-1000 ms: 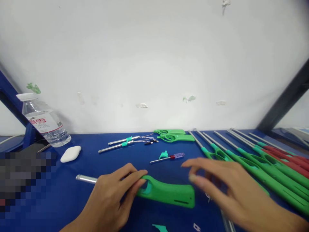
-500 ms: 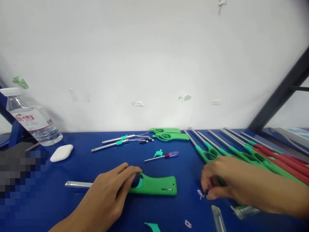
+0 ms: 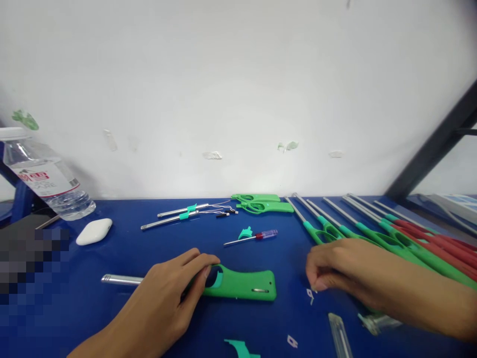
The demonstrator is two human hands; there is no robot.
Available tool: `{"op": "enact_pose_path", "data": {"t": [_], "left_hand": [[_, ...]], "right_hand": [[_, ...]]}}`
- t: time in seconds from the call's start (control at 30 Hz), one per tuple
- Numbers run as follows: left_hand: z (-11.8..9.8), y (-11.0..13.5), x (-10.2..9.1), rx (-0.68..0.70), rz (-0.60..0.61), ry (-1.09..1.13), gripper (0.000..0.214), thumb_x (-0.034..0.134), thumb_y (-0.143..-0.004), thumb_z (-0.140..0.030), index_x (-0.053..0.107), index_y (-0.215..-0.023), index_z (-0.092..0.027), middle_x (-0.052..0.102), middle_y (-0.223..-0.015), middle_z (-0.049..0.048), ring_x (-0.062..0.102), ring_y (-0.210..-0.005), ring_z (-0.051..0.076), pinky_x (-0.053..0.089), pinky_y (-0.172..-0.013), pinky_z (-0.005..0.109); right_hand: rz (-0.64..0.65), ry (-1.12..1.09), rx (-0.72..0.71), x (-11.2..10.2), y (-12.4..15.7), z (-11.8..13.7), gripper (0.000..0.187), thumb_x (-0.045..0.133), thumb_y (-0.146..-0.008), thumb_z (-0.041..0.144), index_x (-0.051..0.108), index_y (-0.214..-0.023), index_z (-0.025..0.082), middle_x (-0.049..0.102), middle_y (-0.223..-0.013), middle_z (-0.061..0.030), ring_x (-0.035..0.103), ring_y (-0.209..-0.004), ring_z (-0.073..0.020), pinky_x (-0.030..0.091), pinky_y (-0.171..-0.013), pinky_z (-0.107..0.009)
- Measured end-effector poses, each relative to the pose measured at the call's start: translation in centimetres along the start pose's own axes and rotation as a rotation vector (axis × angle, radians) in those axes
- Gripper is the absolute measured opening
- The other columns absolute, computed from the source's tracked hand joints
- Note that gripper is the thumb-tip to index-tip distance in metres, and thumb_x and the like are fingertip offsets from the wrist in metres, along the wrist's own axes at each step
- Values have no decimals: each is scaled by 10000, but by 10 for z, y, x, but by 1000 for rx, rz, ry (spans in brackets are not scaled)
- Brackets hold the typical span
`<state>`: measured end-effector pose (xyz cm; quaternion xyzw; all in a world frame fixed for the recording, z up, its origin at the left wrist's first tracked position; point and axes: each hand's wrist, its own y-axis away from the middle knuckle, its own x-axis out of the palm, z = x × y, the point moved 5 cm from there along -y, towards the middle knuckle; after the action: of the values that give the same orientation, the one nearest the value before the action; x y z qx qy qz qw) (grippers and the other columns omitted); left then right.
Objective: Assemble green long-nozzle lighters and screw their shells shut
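My left hand [image 3: 175,293] is wrapped over a green gas lighter [image 3: 246,284] lying on the blue tabletop, its metal tube pointing left and its handle right. My right hand [image 3: 328,266] is closed in a pinch just above the tabletop; whatever its fingertips hold is hidden. Right below those fingers lies a small white clip-like piece [image 3: 310,295]. Another such white piece [image 3: 292,341] lies nearer the front edge. Beside it are a clear plastic tank [image 3: 340,335] and a second clear tank [image 3: 378,323] partly under my right forearm. A turquoise trigger [image 3: 240,347] sits at the front.
Behind my hands lie a screwdriver [image 3: 266,234], another turquoise trigger [image 3: 245,232], two metal tubes with wires [image 3: 171,220] and green handle shells [image 3: 266,206]. Several green and red lighters [image 3: 387,238] line the right. A water bottle [image 3: 50,179] and white case [image 3: 94,231] stand left.
My right hand has lifted slightly away from the small white piece, its fingers now more tightly closed. The left hand stays on the lighter. The view has shifted slightly.
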<state>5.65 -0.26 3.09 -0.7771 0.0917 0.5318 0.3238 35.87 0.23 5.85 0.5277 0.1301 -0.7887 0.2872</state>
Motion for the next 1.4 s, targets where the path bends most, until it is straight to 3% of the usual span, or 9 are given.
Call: {"op": "enact_pose_path", "data": {"t": [0.2,0.4,0.53,0.63,0.83,1.4], "left_hand": [[-1,-1,1,-57,63,18,324,398,-1090,-333,681,-1248,-323,784,-1145,-7,754,-1058,254,601,-780,320],[-9,2,-3,-47,83,2,331,404,-1084,-396,657,-1287,-332,765,-1173,13,759,-1015,256,590,-743,322],[-14,9,-2,-49,92,-14,421,556,-1008,-529,558,-1407,-394,673,-1363,18,742,-1078,284,591,-828,375],[-14,10,1,-61,123,-9,484,633,-973,-479,508,-1438,-437,643,-1388,1,739,-1063,280,579,-844,394],[-13,7,4,-63,165,36,396,584,-1009,-407,535,-1401,-394,654,-1305,19,732,-982,248,547,-790,363],[-14,5,4,-63,199,87,405,558,-1028,-385,517,-1431,-375,648,-1219,22,712,-896,212,513,-770,343]], "right_hand": [[-141,-69,13,-10,-9,19,188,559,-1032,292,688,-896,274,733,-824,44,665,-735,-148,441,-678,-271],[-268,-183,-41,-2,-13,41,156,579,-1045,309,687,-934,294,742,-919,60,688,-831,-131,482,-754,-244],[-279,-264,-115,7,-15,51,177,579,-1047,224,659,-897,273,710,-1025,52,672,-927,-113,480,-834,-213],[-279,-286,-122,14,-16,51,177,587,-1046,203,660,-897,267,693,-1051,48,663,-937,-106,472,-834,-206],[-258,-278,-133,20,-20,47,194,571,-1040,148,659,-901,251,680,-985,42,660,-891,-111,476,-806,-229],[-245,-232,-83,21,-20,44,165,599,-1031,174,671,-914,265,678,-999,48,659,-900,-111,472,-808,-238]]}}
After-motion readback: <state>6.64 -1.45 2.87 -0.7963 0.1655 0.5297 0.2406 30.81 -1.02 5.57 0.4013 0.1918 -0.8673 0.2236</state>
